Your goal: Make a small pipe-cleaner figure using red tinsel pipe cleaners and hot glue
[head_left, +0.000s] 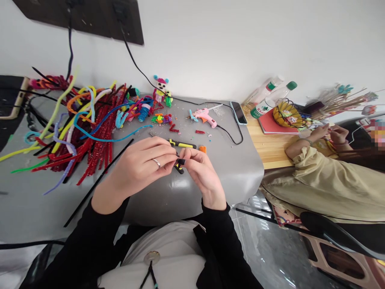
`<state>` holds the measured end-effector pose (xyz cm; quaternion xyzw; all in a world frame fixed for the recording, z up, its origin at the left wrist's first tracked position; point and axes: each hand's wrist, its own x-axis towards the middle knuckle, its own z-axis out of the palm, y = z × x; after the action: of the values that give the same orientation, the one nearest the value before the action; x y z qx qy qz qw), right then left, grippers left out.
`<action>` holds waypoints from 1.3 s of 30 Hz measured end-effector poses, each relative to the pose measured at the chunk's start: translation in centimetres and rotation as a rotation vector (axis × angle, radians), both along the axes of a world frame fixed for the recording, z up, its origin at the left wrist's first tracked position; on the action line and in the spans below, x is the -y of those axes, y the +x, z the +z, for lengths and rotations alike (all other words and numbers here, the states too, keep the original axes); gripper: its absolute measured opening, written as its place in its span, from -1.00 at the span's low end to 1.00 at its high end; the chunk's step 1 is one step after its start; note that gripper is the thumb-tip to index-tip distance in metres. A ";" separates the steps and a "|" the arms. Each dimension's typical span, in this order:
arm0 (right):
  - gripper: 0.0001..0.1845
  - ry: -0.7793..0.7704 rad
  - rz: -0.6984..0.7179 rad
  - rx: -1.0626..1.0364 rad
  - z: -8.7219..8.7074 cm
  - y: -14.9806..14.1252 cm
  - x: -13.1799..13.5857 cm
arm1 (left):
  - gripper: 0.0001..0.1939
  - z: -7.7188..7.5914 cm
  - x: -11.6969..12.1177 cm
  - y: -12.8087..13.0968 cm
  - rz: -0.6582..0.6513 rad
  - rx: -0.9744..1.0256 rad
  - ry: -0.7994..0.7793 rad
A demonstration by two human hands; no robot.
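Grey table (234, 172) | left hand (147, 160), right hand (203, 172): grip pinching black piece (181, 161), mostly hidden | yellow-black tool (184, 144) part-covered

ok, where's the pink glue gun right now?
Head view, slightly right of centre: the pink glue gun lies toward the far edge of the grey tabletop, left of the phone.

Pipe cleaners (104, 130) left of glue gun (207, 117)

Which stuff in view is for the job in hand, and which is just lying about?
Likely the job:
- small black piece, pinched between left hand and right hand
- fuzzy stems
- pink glue gun
- yellow-black tool

Probably just lying about:
- phone
- red book
- wire basket
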<state>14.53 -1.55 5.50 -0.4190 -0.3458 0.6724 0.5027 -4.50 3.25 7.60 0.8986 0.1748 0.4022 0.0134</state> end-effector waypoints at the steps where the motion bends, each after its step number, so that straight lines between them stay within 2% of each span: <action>1: -0.79 0.002 0.002 0.004 0.0 0.0 0.0 | -0.86 0.0 0.0 0.0 -0.003 0.009 -0.010; 9: -0.79 0.022 -0.013 -0.037 -0.3 0.2 -0.1 | -0.78 -0.2 -0.1 -0.5 -0.044 0.030 -0.128; 20: -0.80 0.007 -0.017 -0.021 -0.2 0.2 -0.1 | -0.85 -0.4 0.1 -0.2 -0.071 -0.033 -0.050; 24: -0.78 0.011 -0.042 -0.002 -0.1 0.3 -0.1 | -0.82 -0.7 0.3 0.1 -0.056 0.000 -0.106; 29: -0.79 0.047 -0.114 0.075 -0.4 0.6 -0.1 | -0.73 -1.3 0.0 0.2 0.038 -0.019 -0.190; 31: -0.68 0.079 -0.181 0.172 -0.7 1.4 -0.2 | -0.71 -1.9 -0.4 0.1 0.088 -0.035 -0.202; 33: -0.68 0.089 -0.290 0.370 -1.3 2.7 -0.4 | -0.83 -2.7 -0.9 0.0 0.148 -0.011 -0.193; 34: -0.61 0.083 -0.367 0.491 -1.6 3.7 -0.7 | -0.84 -3.2 -1.1 -0.1 0.180 0.015 -0.189; 35: -0.55 0.088 -0.424 0.607 -1.9 4.8 -1.1 | -0.74 -3.7 -1.4 -0.1 0.212 0.051 -0.189; 37: -0.60 0.166 -0.543 0.825 -2.7 7.2 -2.5 | -0.53 -4.7 -2.0 -0.3 0.267 0.089 -0.217; 39: -0.71 0.287 -0.546 1.059 -3.6 9.6 -4.7 | -0.58 -5.7 -2.6 -0.4 0.389 0.092 -0.265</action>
<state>24.11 3.18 1.89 -0.6979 -0.5160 0.1662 0.4680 -4.86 5.88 1.87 0.8191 0.3952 0.4111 0.0616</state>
